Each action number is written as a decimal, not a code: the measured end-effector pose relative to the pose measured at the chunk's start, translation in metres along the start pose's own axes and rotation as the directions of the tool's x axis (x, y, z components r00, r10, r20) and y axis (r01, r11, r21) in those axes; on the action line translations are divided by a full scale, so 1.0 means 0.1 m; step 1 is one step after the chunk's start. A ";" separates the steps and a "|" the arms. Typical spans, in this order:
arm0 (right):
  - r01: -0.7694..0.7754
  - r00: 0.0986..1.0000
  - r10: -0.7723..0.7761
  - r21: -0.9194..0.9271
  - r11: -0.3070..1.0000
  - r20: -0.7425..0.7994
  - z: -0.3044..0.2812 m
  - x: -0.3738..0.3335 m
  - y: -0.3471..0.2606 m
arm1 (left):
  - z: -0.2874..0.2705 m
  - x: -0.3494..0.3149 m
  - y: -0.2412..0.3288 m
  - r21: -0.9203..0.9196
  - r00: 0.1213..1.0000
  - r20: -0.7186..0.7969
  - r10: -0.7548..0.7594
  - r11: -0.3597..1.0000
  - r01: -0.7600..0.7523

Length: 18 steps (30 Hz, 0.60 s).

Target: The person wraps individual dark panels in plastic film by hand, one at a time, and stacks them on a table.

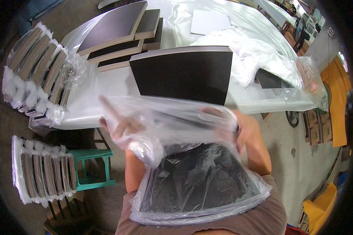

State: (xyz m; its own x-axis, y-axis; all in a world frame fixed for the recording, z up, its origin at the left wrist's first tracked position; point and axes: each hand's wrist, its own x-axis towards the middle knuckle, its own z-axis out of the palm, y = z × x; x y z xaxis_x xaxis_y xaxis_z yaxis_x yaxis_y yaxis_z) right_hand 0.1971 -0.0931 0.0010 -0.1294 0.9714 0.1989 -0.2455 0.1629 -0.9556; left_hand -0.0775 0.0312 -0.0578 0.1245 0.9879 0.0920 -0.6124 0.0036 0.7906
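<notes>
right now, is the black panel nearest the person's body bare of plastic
No, clear plastic covers the black panel and bunches around its edges.

Green stool (91,154) at L, brown cardboard boxes (318,127) at R on grey floor (298,176), orange cloth (336,103) just R of them, 2nd orange cloth (321,206) lower R.

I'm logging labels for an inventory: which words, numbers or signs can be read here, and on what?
No text can be read.
Brown cartons on the floor at right: printed marks, too small and blurred to read.
Plastic-wrapped black panel: no lettering visible.
</notes>
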 end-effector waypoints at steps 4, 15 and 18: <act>0.027 0.981 -0.026 0.002 1.000 -0.193 -0.24 0.09 -0.12 | -0.24 0.14 0.05 0.464 0.990 0.119 -0.078 0.886 0.014; -0.305 0.670 -0.612 -0.907 0.290 -0.420 -0.27 0.63 -0.06 | 0.50 0.96 0.22 0.763 0.635 0.619 0.463 -0.161 -0.626; -0.304 0.667 -0.628 -0.916 0.263 -0.402 -0.13 0.46 0.00 | 0.25 0.75 0.14 0.752 0.612 0.571 0.547 -0.049 -0.658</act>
State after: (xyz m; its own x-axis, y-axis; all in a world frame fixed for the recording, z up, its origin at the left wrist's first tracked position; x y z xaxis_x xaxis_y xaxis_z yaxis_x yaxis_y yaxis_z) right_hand 0.2036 -0.0457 0.0071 0.4537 0.6149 0.6451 0.8544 -0.0944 -0.5110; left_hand -0.0574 0.1011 -0.0253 0.1875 0.5182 0.8345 0.5351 -0.7663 0.3556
